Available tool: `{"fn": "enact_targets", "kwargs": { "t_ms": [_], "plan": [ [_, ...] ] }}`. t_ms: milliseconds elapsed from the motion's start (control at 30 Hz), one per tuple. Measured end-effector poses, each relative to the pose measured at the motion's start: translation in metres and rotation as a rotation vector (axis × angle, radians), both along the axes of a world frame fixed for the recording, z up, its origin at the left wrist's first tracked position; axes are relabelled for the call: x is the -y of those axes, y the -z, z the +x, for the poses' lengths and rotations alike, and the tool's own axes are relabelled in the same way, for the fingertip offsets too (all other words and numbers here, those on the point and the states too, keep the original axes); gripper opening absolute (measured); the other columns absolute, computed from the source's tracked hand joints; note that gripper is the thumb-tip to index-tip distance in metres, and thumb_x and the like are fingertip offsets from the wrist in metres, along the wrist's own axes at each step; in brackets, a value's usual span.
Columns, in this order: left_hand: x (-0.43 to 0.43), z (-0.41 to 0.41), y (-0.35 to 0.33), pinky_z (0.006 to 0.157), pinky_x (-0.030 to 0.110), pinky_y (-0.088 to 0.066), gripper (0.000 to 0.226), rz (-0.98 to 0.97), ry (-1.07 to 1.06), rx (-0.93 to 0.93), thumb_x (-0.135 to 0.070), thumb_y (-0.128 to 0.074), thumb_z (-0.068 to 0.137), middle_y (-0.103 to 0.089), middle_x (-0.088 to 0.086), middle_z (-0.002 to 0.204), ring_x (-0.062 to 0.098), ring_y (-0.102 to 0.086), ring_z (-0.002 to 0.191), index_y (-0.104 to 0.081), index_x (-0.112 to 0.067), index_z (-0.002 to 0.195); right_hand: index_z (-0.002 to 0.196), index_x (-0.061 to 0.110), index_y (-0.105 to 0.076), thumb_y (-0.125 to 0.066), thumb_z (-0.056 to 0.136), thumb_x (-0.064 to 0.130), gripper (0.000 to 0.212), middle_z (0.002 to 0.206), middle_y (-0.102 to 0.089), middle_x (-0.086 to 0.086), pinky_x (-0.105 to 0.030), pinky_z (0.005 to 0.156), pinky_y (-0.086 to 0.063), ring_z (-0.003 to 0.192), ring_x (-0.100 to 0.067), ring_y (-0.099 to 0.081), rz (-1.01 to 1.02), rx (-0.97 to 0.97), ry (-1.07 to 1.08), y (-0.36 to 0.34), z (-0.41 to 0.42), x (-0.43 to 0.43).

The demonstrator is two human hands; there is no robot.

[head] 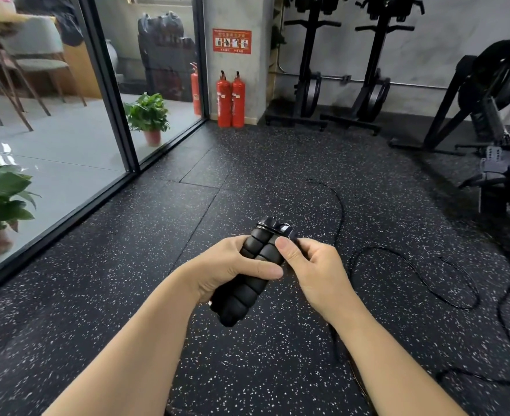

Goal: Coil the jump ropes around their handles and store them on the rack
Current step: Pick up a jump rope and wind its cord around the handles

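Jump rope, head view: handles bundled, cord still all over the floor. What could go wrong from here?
1. The cord lies in loose crossing loops on the floor; pulled in quickly, it may knot or kink.
2. A stretch of it runs toward the exercise machine at right and might snag on its base.
3. The left hand alone clamps both handles; while the right hand pinches cord at their top, they could slip apart.

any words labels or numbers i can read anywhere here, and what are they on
None can be read.
Red wall sign: pictograms and lines of text, too blurred.
Fire extinguishers: white labels, too small.
Jump rope handles in the left hand and right hand: no print visible.
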State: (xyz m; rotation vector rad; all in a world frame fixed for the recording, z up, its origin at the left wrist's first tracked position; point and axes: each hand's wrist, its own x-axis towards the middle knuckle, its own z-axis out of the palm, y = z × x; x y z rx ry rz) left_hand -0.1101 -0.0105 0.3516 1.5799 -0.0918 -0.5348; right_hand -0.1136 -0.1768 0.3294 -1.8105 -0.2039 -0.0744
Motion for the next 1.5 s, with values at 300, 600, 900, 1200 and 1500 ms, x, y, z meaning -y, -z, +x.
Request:
{"fn": "enact_targets", "kwargs": {
  "t_ms": [300,600,900,1200,1500],
  "plan": [
    [0.013,0.005,0.005,0.058,0.024,-0.050,0.034,0.251,-0.115,0.169,-0.002,-0.080,0.068,-0.064,-0.008,0.065,0.010,-0.060,0.058,-0.059,-0.016,0.090,0.069,0.018,-0.062,-0.058,0.095,0.032,0.030,0.052,-0.056,0.016,-0.016,0.051,-0.036,0.050,0.003,-0.042,-0.047,0.021,0.017,0.002,0.002,0.006],
    [0.020,0.006,0.004,0.059,0.026,-0.051,0.038,0.238,-0.208,0.250,-0.007,-0.086,0.064,-0.066,-0.007,0.070,0.010,-0.061,0.061,-0.061,-0.018,0.091,0.085,0.008,-0.069,-0.056,0.095,0.034,0.031,0.055,-0.060,0.012,-0.017,0.051,-0.040,0.050,0.001,-0.049,-0.063,0.005,-0.017,-0.006,0.005,0.009],
    [-0.005,0.014,0.009,0.048,0.020,-0.047,0.029,0.223,-0.440,0.165,-0.006,-0.083,0.069,-0.063,-0.002,0.064,0.012,-0.055,0.049,-0.063,-0.015,0.088,0.077,0.018,-0.060,-0.039,0.102,0.037,0.038,0.056,-0.052,0.006,-0.033,0.055,-0.039,0.054,-0.014,-0.047,-0.726,0.076,0.105,-0.001,-0.002,0.024],
    [-0.011,0.018,0.016,0.068,0.030,-0.047,0.037,0.879,-0.407,0.296,-0.037,-0.077,0.063,-0.065,-0.010,0.083,0.014,-0.063,0.078,-0.054,-0.029,0.091,0.058,0.023,-0.027,-0.034,0.100,0.043,0.048,0.057,-0.039,0.008,-0.030,0.051,-0.031,0.053,-0.013,-0.039,-1.019,0.349,-0.014,-0.041,-0.030,0.010],
    [0.048,-0.004,0.011,0.062,0.031,-0.041,0.032,1.323,0.194,0.963,-0.044,-0.059,0.081,-0.059,-0.007,0.081,0.023,-0.062,0.083,-0.049,-0.035,0.110,0.052,0.015,-0.032,-0.045,0.095,0.054,0.059,0.052,-0.044,0.003,-0.031,0.053,-0.032,0.053,-0.013,-0.040,-0.899,0.380,0.068,-0.046,-0.005,0.041]
  ]
}}
